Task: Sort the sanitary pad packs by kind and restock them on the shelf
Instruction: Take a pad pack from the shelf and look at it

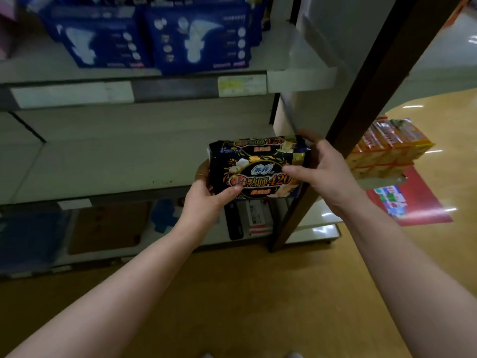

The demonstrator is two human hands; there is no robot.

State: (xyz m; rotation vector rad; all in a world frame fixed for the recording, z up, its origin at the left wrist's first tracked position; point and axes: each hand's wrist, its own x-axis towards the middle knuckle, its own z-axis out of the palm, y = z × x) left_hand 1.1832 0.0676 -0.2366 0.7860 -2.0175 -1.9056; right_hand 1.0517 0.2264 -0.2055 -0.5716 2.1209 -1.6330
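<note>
I hold black sanitary pad packs (258, 166) with gold print and "420" on the front, seemingly two stacked, at the right end of the bare middle shelf (103, 161). My left hand (206, 200) grips the lower left corner, thumb on the front. Over the right end closes my right hand (322, 171), fingers behind the pack. Dark blue pad packs (196, 37) stand on the shelf above.
A dark brown post (343, 125) frames the shelf's right end, close to my right hand. Orange boxes (387, 151) are stacked on the floor to the right, beside a red sheet (413, 202). The bottom shelf holds blue packs (31, 239) and dark items (247, 218).
</note>
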